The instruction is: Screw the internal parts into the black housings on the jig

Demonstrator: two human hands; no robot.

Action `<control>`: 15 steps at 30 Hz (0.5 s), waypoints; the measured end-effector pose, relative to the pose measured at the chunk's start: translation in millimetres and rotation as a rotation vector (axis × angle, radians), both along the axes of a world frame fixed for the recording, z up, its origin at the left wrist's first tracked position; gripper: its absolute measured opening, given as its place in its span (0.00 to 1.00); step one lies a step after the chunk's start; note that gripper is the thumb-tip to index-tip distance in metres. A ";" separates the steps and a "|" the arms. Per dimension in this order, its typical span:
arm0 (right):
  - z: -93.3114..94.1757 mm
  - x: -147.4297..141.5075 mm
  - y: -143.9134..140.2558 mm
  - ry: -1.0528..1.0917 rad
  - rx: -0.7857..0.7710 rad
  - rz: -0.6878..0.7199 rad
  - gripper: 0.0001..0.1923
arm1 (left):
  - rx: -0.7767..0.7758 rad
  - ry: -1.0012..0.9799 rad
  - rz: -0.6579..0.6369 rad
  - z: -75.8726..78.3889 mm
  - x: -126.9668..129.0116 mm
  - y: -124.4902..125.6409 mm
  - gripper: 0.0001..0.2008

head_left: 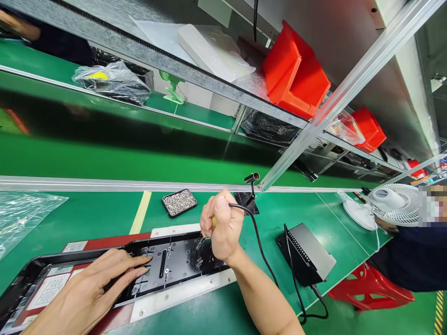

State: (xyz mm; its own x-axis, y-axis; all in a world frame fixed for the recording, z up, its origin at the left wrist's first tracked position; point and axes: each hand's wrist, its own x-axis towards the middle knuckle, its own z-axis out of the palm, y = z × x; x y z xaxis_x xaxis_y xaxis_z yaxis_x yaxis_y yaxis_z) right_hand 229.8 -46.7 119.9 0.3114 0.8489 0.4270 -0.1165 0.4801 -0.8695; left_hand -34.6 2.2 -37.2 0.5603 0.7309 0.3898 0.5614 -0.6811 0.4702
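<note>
A long black plastic housing (178, 263) with small posts lies in a red and white fixture (185, 291) on the green bench. My left hand (92, 284) rests over its left part, fingers stretched out, with fingertips at the posts; whether a tiny part sits between them cannot be made out. My right hand (223, 228) is wrapped in a fist around a corded soldering iron (200, 243), its metal shaft pointing down into the right end of the housing. The tip is hard to see. Behind the housing sits a small black tray (179, 202) of tiny silver metal pieces.
A metal iron holder (252, 179) stands behind my right hand. The black cord (256, 232) runs past my forearm near a black box (303, 253). A plastic bag (28, 216) lies left. A white fan (394, 202) and a seated person (401, 260) are at right.
</note>
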 end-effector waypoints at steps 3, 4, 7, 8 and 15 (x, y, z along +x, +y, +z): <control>-1.8 0.6 0.7 -0.006 0.015 -0.004 0.24 | 0.005 -0.091 -0.051 6.9 2.6 1.4 0.26; -2.4 0.6 1.1 -0.009 0.015 -0.009 0.24 | -0.002 -0.111 -0.061 9.9 3.5 1.6 0.25; -4.0 0.4 2.4 -0.015 0.019 -0.016 0.24 | -0.037 -0.167 -0.099 20.0 6.2 1.3 0.22; -4.4 0.4 2.7 -0.015 0.020 -0.017 0.24 | -0.044 -0.183 -0.107 23.0 7.0 1.1 0.22; -1.7 0.3 2.3 -0.010 0.036 -0.010 0.24 | -0.037 -0.210 -0.120 31.9 9.5 0.4 0.19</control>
